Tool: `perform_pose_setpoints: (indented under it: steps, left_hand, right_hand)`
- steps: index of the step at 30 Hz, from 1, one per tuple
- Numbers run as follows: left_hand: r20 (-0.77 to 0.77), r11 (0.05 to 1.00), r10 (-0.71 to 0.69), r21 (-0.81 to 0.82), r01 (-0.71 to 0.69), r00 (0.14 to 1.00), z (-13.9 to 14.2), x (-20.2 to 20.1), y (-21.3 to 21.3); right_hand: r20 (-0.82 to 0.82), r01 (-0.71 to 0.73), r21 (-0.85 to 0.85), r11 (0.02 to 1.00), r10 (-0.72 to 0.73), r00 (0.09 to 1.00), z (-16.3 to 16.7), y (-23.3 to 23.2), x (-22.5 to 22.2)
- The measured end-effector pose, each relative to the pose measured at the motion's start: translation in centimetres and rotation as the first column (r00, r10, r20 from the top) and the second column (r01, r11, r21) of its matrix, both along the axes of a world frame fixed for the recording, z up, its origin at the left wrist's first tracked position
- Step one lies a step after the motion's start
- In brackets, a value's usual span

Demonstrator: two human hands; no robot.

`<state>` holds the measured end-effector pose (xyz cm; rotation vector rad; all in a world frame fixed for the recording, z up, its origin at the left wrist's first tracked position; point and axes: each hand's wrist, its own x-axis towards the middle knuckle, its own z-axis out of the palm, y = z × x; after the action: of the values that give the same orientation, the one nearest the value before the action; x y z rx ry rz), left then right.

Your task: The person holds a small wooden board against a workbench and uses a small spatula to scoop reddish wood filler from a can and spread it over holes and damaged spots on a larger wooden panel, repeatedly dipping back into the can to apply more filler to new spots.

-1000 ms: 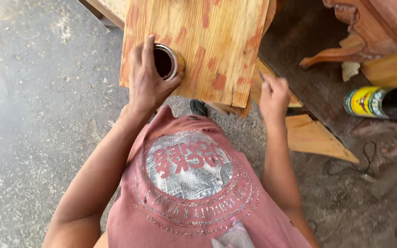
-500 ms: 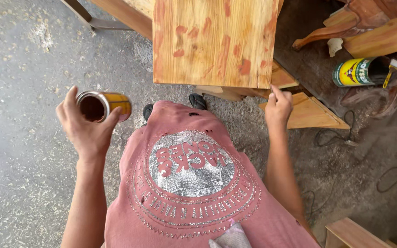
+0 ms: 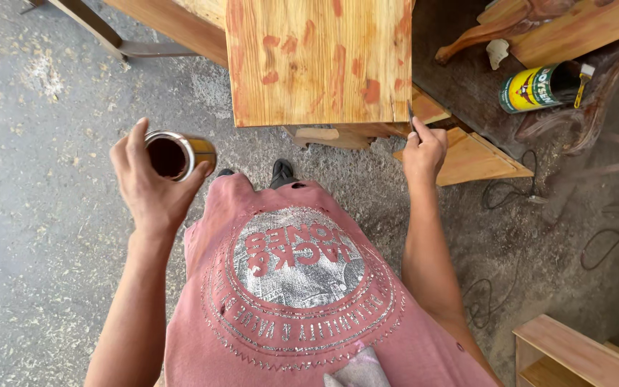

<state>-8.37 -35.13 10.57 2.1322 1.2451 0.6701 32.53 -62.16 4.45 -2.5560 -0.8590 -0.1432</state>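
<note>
My left hand (image 3: 150,188) grips a small open tin (image 3: 178,155) with dark brown liquid inside, held out to the left over the concrete floor. My right hand (image 3: 424,149) pinches a thin dark tool (image 3: 410,117) against the near right corner of a wooden panel (image 3: 320,61). The panel is pale yellow wood with reddish-brown patches of filler. My pink printed shirt (image 3: 302,287) fills the lower middle of the view, and my dark shoes (image 3: 281,172) show just below the panel.
A yellow and green can (image 3: 535,87) with a brush lies on its side at the upper right among carved wooden parts (image 3: 510,25). Wedge-shaped offcuts (image 3: 478,158) sit under the panel. Black cables (image 3: 510,193) cross the floor at right. A wooden box (image 3: 582,355) stands at lower right.
My left hand lifted the tin off the panel and swung it out to the left. My right hand stayed at the panel's near right corner.
</note>
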Motion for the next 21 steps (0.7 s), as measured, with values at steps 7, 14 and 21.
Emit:
perform_pose_setpoints:
  steps: [7,14,21]
  left_hand:
    - [0.135,0.997,-0.068,0.038,0.064,0.988,2.0,3.7,-1.7]
    - [0.115,0.995,0.040,0.090,-0.051,0.992,1.9,5.5,-2.0]
    - [0.151,0.991,0.120,0.049,-0.128,0.981,1.8,7.6,0.3]
  right_hand:
    - [-0.272,0.016,0.112,0.994,0.015,0.962,0.0,-1.7,1.8]
    - [-0.165,-0.246,0.166,0.955,0.273,0.948,-1.2,-2.2,0.9]
    - [-0.306,-0.086,0.207,0.974,0.148,0.941,0.9,-1.1,-2.9]
